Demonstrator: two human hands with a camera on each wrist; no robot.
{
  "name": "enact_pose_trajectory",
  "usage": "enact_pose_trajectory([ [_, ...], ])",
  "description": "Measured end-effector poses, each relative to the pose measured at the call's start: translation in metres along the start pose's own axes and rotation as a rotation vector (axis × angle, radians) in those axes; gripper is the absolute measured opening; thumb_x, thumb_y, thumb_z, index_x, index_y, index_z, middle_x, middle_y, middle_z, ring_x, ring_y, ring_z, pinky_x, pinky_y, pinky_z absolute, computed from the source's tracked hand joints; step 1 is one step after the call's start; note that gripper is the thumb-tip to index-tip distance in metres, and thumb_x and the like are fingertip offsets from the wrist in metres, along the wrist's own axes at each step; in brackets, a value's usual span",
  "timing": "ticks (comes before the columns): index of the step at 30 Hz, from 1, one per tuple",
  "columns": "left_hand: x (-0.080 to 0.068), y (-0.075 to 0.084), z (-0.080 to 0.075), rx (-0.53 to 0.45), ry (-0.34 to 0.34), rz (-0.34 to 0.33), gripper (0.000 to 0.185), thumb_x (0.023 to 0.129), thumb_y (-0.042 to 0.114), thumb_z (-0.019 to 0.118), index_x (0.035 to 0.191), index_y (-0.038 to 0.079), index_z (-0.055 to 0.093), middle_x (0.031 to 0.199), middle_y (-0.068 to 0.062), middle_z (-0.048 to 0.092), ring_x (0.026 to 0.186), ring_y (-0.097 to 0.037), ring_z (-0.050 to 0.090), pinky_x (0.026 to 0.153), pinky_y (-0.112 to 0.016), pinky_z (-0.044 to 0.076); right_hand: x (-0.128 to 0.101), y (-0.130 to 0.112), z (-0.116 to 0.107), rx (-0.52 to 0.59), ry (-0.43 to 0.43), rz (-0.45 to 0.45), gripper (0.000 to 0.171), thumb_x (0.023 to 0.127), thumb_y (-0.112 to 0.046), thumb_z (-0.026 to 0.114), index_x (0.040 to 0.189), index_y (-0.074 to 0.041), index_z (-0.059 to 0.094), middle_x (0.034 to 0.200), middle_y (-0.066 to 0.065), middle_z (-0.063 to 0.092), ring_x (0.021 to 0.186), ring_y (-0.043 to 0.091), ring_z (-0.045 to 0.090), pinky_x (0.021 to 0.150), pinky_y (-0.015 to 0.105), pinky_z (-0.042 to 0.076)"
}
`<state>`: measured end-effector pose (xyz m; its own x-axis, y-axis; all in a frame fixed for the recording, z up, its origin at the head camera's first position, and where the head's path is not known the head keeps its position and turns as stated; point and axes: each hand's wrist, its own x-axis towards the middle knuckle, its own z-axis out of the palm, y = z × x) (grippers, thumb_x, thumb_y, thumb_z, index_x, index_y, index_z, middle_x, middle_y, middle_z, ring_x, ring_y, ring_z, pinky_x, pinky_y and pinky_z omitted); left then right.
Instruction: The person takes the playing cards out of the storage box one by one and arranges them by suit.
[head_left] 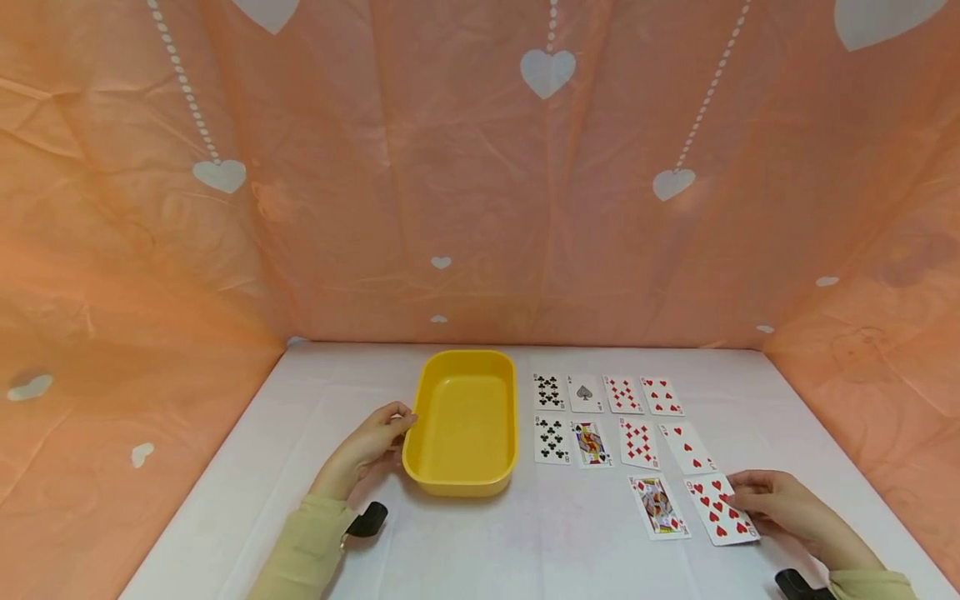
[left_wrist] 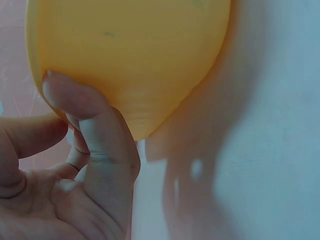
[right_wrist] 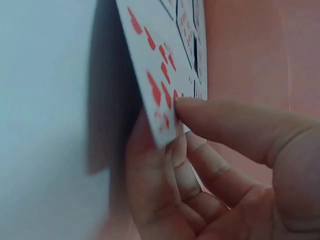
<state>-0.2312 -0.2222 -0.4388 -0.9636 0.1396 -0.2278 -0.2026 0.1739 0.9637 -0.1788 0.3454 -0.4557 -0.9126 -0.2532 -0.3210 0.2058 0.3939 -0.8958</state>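
Right hand [head_left: 780, 504] pinches ten of hearts [head_left: 722, 510], thumb on face, fingers beneath; card's right edge lifted off surface [head_left: 570, 550]. Card sits well right of yellow tray [head_left: 463, 482], just right of king card [head_left: 658, 506]. Grip best kept light at edge, card kept flat, neighbours left undisturbed. Long axis runs roughly away from person, far end tilted left toward tray. Left hand [head_left: 369, 446] holds tray's left rim, fingers curled.
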Motion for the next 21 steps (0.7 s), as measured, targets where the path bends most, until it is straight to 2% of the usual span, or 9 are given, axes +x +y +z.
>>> enact_pose_trajectory([
  [3, -0.0001, -0.0013, -0.0003, -0.003, 0.003, -0.001, 0.016, 0.102, 0.015, 0.047, 0.102, -0.001, 0.045, 0.078, -0.007, 0.056, 0.06, -0.015, 0.052, 0.054, -0.026, 0.044, -0.0009, -0.0063, 0.0045, -0.136, 0.135, 0.074, 0.043, 0.087, -0.009, 0.066, 0.114, 0.02, 0.05, 0.088, 0.004, 0.065, 0.074, 0.016, 0.059, 0.062, 0.029, 0.051],
  [6, -0.0003, -0.0026, -0.0007, -0.005, -0.004, 0.006, 0.016, 0.102, 0.015, 0.046, 0.102, -0.001, 0.045, 0.076, -0.006, 0.056, 0.059, -0.015, 0.051, 0.053, -0.025, 0.044, -0.0012, -0.0101, 0.0082, -0.198, 0.224, 0.131, 0.037, 0.083, -0.01, 0.071, 0.108, 0.013, 0.057, 0.083, 0.002, 0.063, 0.07, 0.016, 0.056, 0.058, 0.028, 0.049],
  [10, -0.0002, -0.0023, -0.0002, 0.0, -0.005, 0.011, 0.016, 0.101, 0.015, 0.047, 0.102, -0.001, 0.046, 0.075, -0.006, 0.056, 0.058, -0.014, 0.051, 0.053, -0.025, 0.044, -0.0022, -0.0109, 0.0101, -0.234, 0.264, 0.127, 0.032, 0.081, -0.01, 0.072, 0.103, 0.01, 0.06, 0.078, 0.001, 0.062, 0.068, 0.015, 0.055, 0.057, 0.027, 0.049],
  [14, -0.0007, -0.0006, 0.0007, 0.011, 0.004, 0.001, 0.016, 0.101, 0.016, 0.048, 0.103, 0.0, 0.047, 0.076, -0.006, 0.055, 0.058, -0.014, 0.051, 0.053, -0.025, 0.044, -0.0014, -0.0092, 0.0104, -0.272, 0.279, 0.093, 0.03, 0.079, -0.009, 0.073, 0.099, 0.01, 0.061, 0.073, 0.0, 0.06, 0.064, 0.013, 0.054, 0.054, 0.026, 0.048],
  [21, -0.0018, 0.0015, 0.0011, 0.023, -0.002, -0.003, 0.019, 0.101, 0.018, 0.048, 0.105, 0.0, 0.046, 0.074, -0.006, 0.052, 0.056, -0.015, 0.046, 0.052, -0.027, 0.042, 0.0004, -0.0084, 0.01, -0.287, 0.286, 0.094, 0.029, 0.077, -0.009, 0.075, 0.097, 0.009, 0.062, 0.072, 0.0, 0.058, 0.062, 0.015, 0.052, 0.053, 0.026, 0.047],
])
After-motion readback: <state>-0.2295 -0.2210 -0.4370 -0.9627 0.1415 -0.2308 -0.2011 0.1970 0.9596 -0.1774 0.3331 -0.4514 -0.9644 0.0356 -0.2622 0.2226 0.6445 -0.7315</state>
